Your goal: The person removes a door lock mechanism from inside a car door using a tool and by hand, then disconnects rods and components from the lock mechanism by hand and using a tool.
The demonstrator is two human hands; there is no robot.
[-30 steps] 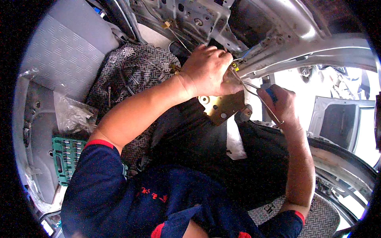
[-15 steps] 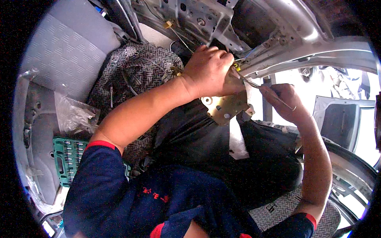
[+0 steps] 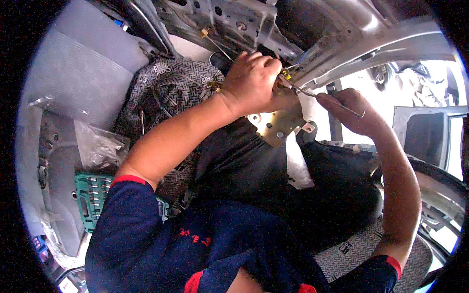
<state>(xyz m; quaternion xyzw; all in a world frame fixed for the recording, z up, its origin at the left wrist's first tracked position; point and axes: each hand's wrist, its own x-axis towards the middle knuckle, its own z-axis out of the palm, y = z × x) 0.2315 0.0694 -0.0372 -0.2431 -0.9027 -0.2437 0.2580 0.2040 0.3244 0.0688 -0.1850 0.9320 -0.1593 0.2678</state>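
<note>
My left hand [image 3: 251, 80] is closed around the upper part of a brassy metal plate [image 3: 277, 122] with round holes, held above my lap. Its fingers hide much of that part. To its right, my right hand [image 3: 349, 110] grips a thin metal rod [image 3: 305, 91] that has a bent tip beyond the fist. The rod's other end meets the plate's upper part beside my left fingers; how they join is hidden. A small yellow piece [image 3: 287, 74] shows just past my left fingertips.
The bare metal door frame [image 3: 337, 49] runs across the top right. A green socket set case [image 3: 88, 200] lies at the left, below a clear plastic bag [image 3: 100, 146]. A grey seat [image 3: 78, 63] and patterned cloth [image 3: 166, 78] fill the left. A yellow connector [image 3: 204, 33] hangs on a wire.
The whole view has shifted slightly. Both hands keep their grips on the plate and the rod, with little visible movement between them.
</note>
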